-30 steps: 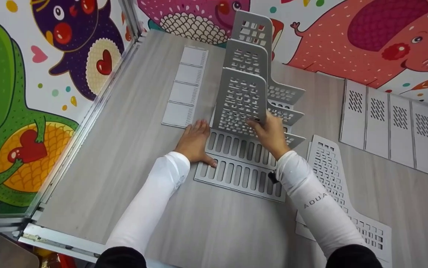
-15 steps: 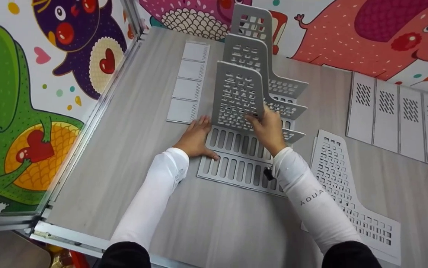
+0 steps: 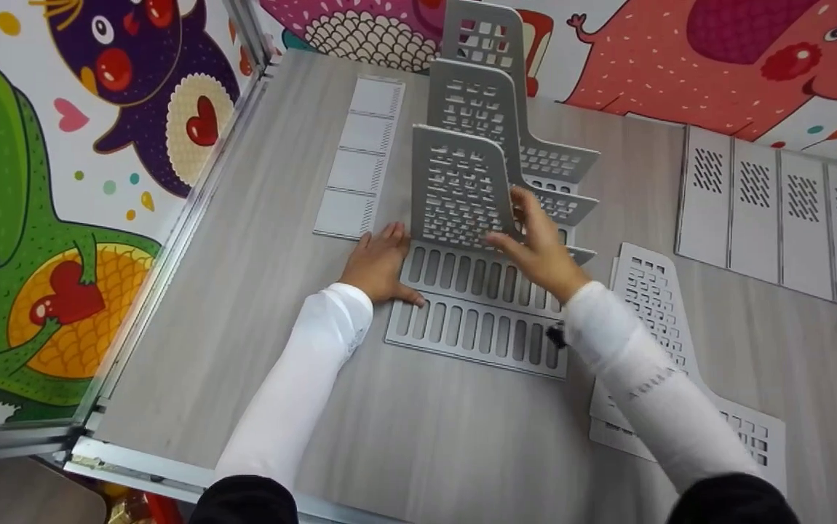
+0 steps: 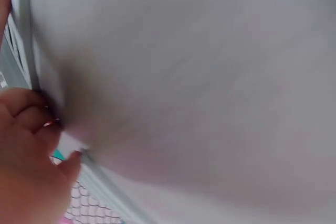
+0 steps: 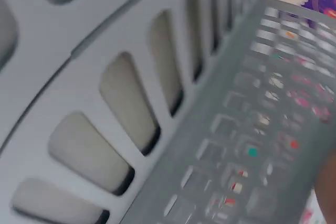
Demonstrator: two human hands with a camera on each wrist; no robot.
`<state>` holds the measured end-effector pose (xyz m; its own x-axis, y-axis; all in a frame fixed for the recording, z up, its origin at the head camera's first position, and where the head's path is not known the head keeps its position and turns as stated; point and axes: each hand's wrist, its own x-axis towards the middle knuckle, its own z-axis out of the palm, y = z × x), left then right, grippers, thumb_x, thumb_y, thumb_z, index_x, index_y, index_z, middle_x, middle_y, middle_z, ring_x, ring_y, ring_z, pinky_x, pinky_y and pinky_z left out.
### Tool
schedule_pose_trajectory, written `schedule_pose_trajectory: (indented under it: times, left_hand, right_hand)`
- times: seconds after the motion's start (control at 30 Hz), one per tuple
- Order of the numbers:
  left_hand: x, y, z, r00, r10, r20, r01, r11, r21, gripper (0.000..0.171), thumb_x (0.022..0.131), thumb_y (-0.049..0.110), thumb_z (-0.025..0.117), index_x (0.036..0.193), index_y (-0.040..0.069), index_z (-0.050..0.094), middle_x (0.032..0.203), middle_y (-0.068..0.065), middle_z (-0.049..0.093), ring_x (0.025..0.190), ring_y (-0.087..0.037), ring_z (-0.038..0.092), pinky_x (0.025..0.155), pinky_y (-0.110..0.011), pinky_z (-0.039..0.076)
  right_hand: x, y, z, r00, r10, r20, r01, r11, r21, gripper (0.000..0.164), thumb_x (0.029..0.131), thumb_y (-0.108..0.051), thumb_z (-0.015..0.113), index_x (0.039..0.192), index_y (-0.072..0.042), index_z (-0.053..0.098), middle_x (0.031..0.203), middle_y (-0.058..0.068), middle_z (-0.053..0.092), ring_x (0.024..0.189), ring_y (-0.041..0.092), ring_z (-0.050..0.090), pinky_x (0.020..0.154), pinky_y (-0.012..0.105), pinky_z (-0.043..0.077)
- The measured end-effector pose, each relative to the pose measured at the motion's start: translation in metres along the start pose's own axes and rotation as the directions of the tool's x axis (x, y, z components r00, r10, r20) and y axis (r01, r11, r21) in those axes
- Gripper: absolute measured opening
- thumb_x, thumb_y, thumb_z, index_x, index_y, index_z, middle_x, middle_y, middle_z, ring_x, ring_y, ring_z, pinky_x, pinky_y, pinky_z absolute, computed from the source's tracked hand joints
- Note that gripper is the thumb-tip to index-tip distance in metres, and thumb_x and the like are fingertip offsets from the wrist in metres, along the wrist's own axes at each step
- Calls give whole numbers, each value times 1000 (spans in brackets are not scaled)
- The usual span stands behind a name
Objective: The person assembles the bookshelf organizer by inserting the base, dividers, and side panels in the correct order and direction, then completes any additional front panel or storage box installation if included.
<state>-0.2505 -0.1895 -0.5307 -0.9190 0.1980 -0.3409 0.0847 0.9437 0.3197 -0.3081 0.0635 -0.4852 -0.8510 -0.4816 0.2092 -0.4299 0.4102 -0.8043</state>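
Note:
A slotted grey base panel [image 3: 477,313] lies on the table with several upright perforated grey divider panels across it, like a desktop file rack. My left hand [image 3: 377,268] rests at the base's left edge, its thumb on the slots and its fingers spread beside the front divider [image 3: 458,182]. In the left wrist view, the fingers [image 4: 31,111] lie along a panel edge. My right hand [image 3: 541,247] is at the front divider's lower right edge, thumb and fingers spread apart. In the right wrist view, the divider [image 5: 226,145] meets the slotted base; most of that hand is hidden.
Flat L-shaped perforated panels [image 3: 655,313] lie stacked at the right, partly under my right forearm. A white sectioned panel [image 3: 360,156] lies at the left, and a larger one [image 3: 782,211] at the far right. Cartoon-printed walls [image 3: 651,58] border the table [image 3: 244,291].
The right hand has loosened from the front divider's edge, its fingers spreading, and the forearm has shifted right. My left hand stays at the base. The dividers remain standing.

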Motion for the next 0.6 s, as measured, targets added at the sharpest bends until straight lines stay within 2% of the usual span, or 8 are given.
schedule_pose_trajectory:
  times: [0.1, 0.2, 0.27, 0.33, 0.4, 0.43, 0.5, 0.6]
  left_hand:
    - [1, 0, -5, 1000, -11, 8, 11, 1000, 22, 120, 59, 63, 78, 149, 2, 27, 159, -14, 17, 150, -26, 12, 119, -55, 13]
    - [1, 1, -4, 999, -35, -6, 35, 999, 16, 118, 58, 61, 80, 148, 4, 29, 159, -13, 20, 150, -26, 13, 118, -56, 13]
    - [1, 2, -4, 998, -64, -21, 64, 998, 9, 119, 58, 61, 81, 149, 5, 28, 159, -13, 20, 150, -26, 13, 119, -56, 12]
    - [1, 4, -3, 996, -86, -34, 86, 996, 1, 121, 57, 61, 81, 149, 4, 27, 159, -14, 20, 149, -27, 13, 118, -56, 11]
    - [2, 8, -3, 995, -94, -43, 94, 996, -4, 121, 57, 61, 81, 148, 1, 28, 158, -16, 21, 149, -29, 13, 118, -56, 12]
    - [3, 11, -3, 994, -99, -44, 99, 995, 0, 121, 57, 62, 80, 148, 0, 28, 157, -18, 21, 148, -30, 13, 118, -56, 12]
    - [6, 18, -3, 993, -114, -42, 115, 993, 7, 120, 57, 62, 80, 146, -1, 32, 156, -18, 22, 148, -30, 12, 118, -56, 12]
    - [9, 29, -2, 988, -153, -30, 154, 988, 31, 118, 56, 61, 81, 144, -2, 36, 158, -19, 19, 149, -32, 10, 118, -56, 12]
  right_hand:
    - [-24, 5, -34, 998, 43, -51, -44, 999, -24, 71, 83, -11, 70, 143, -2, 33, 149, 15, 37, 139, 29, 35, 117, 46, 25]
    - [-69, 21, -73, 975, 200, -95, -213, 963, -164, 75, 85, -19, 70, 145, 1, 29, 150, 23, 31, 141, 39, 28, 117, 54, 19]
    - [-104, 34, -89, 922, 382, -60, -386, 896, -220, 91, 84, -33, 70, 148, 4, 17, 150, 33, 23, 140, 48, 22, 114, 61, 16]
    - [-139, 47, -98, 821, 572, 1, -547, 786, -289, 114, 79, -50, 71, 149, 5, 0, 151, 38, 11, 139, 54, 14, 112, 65, 13]
    - [-171, 58, -102, 731, 682, 28, -625, 686, -373, 133, 70, -64, 71, 147, 7, -12, 149, 42, 3, 137, 58, 8, 110, 67, 12]
    - [-183, 62, -103, 705, 709, 21, -641, 650, -408, 140, 66, -67, 72, 146, 9, -14, 147, 44, 3, 136, 60, 8, 110, 68, 12]
    - [-202, 67, -105, 679, 735, -10, -654, 598, -462, 146, 61, -71, 72, 145, 11, -14, 145, 46, 5, 133, 61, 9, 108, 69, 15]
    - [-218, 70, -110, 678, 731, -72, -653, 555, -515, 141, 58, -75, 72, 144, 15, 4, 137, 46, 18, 123, 59, 22, 100, 68, 27]
